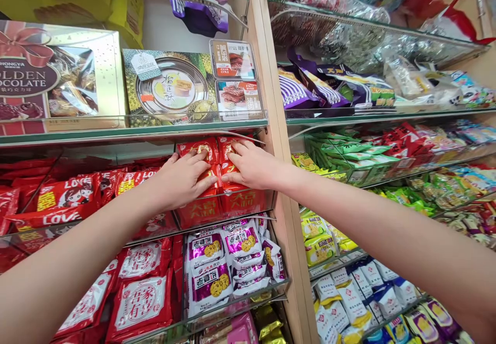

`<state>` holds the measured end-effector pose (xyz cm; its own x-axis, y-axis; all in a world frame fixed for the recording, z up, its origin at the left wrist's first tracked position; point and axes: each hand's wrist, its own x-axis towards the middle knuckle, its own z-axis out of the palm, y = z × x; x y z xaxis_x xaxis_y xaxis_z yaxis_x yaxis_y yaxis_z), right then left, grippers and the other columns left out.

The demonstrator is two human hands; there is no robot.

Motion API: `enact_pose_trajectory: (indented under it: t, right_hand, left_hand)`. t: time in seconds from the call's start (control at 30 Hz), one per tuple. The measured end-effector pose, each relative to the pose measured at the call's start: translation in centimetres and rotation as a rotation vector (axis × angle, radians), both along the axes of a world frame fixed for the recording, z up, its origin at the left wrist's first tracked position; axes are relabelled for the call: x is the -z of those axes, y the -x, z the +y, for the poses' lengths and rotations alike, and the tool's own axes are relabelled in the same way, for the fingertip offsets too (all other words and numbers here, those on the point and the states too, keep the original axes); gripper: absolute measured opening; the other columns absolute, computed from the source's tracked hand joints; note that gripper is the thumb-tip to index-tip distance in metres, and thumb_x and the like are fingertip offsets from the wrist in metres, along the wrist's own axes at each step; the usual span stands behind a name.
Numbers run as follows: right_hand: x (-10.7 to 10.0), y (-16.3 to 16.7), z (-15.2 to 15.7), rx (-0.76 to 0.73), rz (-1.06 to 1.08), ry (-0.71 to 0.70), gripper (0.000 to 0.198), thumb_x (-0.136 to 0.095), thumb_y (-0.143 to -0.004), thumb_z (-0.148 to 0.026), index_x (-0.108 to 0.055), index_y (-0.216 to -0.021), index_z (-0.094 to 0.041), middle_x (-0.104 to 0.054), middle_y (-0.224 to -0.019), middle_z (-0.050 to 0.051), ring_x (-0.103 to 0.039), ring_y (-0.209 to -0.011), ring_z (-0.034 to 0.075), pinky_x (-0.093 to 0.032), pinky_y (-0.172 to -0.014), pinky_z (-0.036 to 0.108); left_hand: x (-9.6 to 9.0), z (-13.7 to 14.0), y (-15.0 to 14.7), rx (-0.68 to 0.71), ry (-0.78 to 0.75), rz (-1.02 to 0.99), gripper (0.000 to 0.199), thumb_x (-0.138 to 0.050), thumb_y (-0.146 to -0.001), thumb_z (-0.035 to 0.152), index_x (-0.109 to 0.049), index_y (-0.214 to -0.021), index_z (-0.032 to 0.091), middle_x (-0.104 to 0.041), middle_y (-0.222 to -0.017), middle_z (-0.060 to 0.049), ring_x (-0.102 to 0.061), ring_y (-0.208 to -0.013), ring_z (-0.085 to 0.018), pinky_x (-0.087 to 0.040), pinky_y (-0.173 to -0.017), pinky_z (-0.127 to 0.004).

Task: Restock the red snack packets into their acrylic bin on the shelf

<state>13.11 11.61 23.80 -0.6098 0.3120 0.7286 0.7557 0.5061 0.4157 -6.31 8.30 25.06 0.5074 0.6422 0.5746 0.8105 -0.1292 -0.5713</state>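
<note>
Head view, only one: both arms reach forward into a glass-fronted shelf bay. Left hand [182, 178] lies palm down, fingers loosely spread, flat on a stack of glossy red foil snack packs with gold lettering [220, 199]; its fingertips touch the seam between the two front packs. Right hand [251, 167] sits just beside it, nearly touching, palm down too, fingers fanned and pressing the top of the right-hand pack; index finger stretches toward the back of the stack. Neither hand pinches or lifts anything, both just rest on the packs. The red packs sit in the right end of the bay, against the pale wooden upright post [277, 142], behind a clear glass shelf lip [232, 215]. Left of the left hand: red plastic bags printed LOVE with cartoon figures [67, 197]. Directly below both hands: white-and-purple biscuit bags with yellow cookie pictures [227, 261], and left of those, red-and-white bags with a round seal design [141, 302]. Above the hands, on the next shelf up: a green square box showing a round tin [170, 88], two small clear-lidded trays of dried meat [237, 80], and further left a gold chocolate gift box with a red ribbon [58, 75]. Right of the right forearm, past the post: green flat packets [341, 155], purple-striped bags [310, 88] above them.
</note>
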Motion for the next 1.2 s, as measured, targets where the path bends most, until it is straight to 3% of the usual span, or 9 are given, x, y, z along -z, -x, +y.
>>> enact_pose_trajectory:
  t: [0.13,0.33,0.47,0.57,0.7,0.83,1.07,1.2]
  right_hand:
    - [-0.4,0.5,0.4,-0.071,-0.057,-0.014,0.061,-0.036,-0.091,-0.052,-0.034,-0.138,-0.014,-0.029,-0.143,0.015,-0.023,-0.130,0.034,-0.030,-0.103,0.050]
    - [-0.9,1.2,1.5,0.004,-0.065,0.093,0.065,-0.034,-0.088,-0.059,-0.038,-0.136,-0.016,-0.024,-0.146,0.010,-0.015,-0.133,0.036,-0.022,-0.108,0.052]
    - [-0.9,1.1,1.2,0.000,-0.047,0.174,0.064,-0.038,-0.088,-0.058,-0.035,-0.138,-0.018,-0.018,-0.147,0.008,-0.009,-0.134,0.036,-0.018,-0.108,0.055]
    - [-0.6,1.0,0.9,-0.039,-0.036,0.197,0.068,-0.039,-0.087,-0.059,-0.034,-0.138,-0.014,-0.016,-0.147,0.013,-0.007,-0.135,0.036,-0.017,-0.108,0.055]
    - [0.0,1.1,0.7,-0.042,0.086,0.168,0.076,-0.044,-0.086,-0.056,-0.027,-0.139,-0.005,-0.014,-0.146,0.022,-0.006,-0.135,0.036,-0.017,-0.109,0.051]
    - [0.3,0.8,0.8,-0.014,0.076,0.227,0.076,-0.040,-0.087,-0.056,-0.023,-0.141,-0.004,-0.009,-0.146,0.022,-0.001,-0.135,0.036,-0.013,-0.111,0.048]
    - [0.8,-0.5,1.1,-0.082,0.080,0.035,0.074,-0.043,-0.086,-0.055,-0.035,-0.134,0.001,-0.024,-0.142,0.025,-0.015,-0.133,0.037,-0.018,-0.110,0.049]
    - [0.4,-0.4,1.6,-0.058,0.046,0.047,0.075,-0.043,-0.087,-0.054,-0.037,-0.130,0.006,-0.031,-0.137,0.028,-0.022,-0.131,0.037,-0.023,-0.109,0.047]
  left_hand:
    - [-0.2,0.1,0.1,0.042,0.023,0.026,0.058,-0.019,-0.087,0.054,-0.059,-0.100,0.014,-0.043,-0.134,-0.018,-0.034,-0.129,-0.030,-0.030,-0.104,-0.045]
    - [0.0,0.3,0.7,0.092,0.051,0.021,0.048,-0.022,-0.087,0.051,-0.055,-0.093,0.017,-0.040,-0.137,-0.015,-0.029,-0.132,-0.026,-0.026,-0.108,-0.040]
    - [0.2,0.4,0.7,0.092,0.007,-0.026,0.053,-0.025,-0.086,0.050,-0.049,-0.115,0.013,-0.037,-0.140,-0.017,-0.031,-0.131,-0.026,-0.028,-0.107,-0.040]
    - [0.3,0.8,0.4,0.056,-0.110,-0.079,0.065,-0.024,-0.087,0.048,-0.026,-0.136,0.006,-0.019,-0.147,-0.021,-0.018,-0.135,-0.034,-0.020,-0.108,-0.050]
    - [0.4,1.6,-0.2,-0.004,-0.123,-0.102,0.070,-0.022,-0.087,0.051,-0.023,-0.138,0.002,-0.016,-0.147,-0.024,-0.013,-0.136,-0.036,-0.016,-0.109,-0.050]
    - [0.2,1.9,-0.2,0.002,-0.066,-0.082,0.073,-0.021,-0.086,0.053,-0.023,-0.138,0.001,-0.019,-0.146,-0.025,-0.015,-0.136,-0.032,-0.017,-0.110,-0.045]
    - [0.8,0.9,0.6,-0.030,-0.183,-0.113,0.071,-0.018,-0.087,0.054,-0.029,-0.136,0.004,-0.018,-0.148,-0.023,-0.016,-0.135,-0.037,-0.022,-0.105,-0.056]
    - [0.4,1.1,0.1,-0.057,-0.161,-0.122,0.070,-0.019,-0.087,0.054,-0.027,-0.137,0.006,-0.021,-0.147,-0.022,-0.020,-0.134,-0.037,-0.022,-0.103,-0.059]
